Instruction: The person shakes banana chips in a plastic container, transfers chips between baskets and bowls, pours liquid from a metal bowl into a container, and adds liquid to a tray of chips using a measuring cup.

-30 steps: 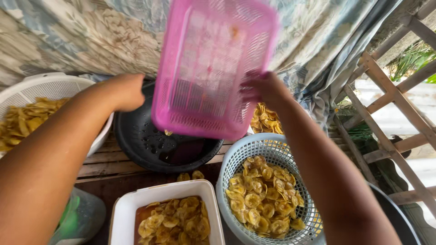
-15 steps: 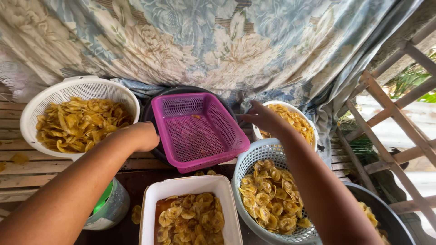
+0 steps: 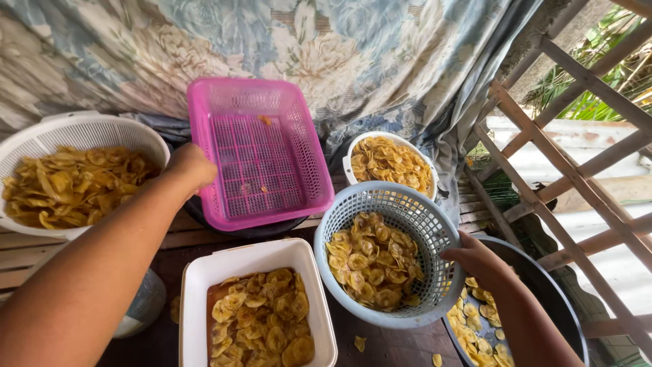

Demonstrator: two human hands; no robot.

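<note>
Two bare hands work over a wooden bench [image 3: 41, 253]. The left hand [image 3: 191, 167] is curled against the left rim of a pink basket [image 3: 261, 153], nearly empty, tilted over a dark basin [image 3: 204, 216] at the back. The right hand [image 3: 475, 257] grips the tipped rim of a grey-blue basket [image 3: 421, 221] of yellow chips [image 3: 370, 266] near the bench's right edge.

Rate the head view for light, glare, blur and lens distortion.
Head view: soft, even shade over the pink basket and the chips; blown-out daylight at right behind the wooden slats; left hand and right hand sharp; wide-angle stretch enlarges the left forearm at the frame edge.
</note>
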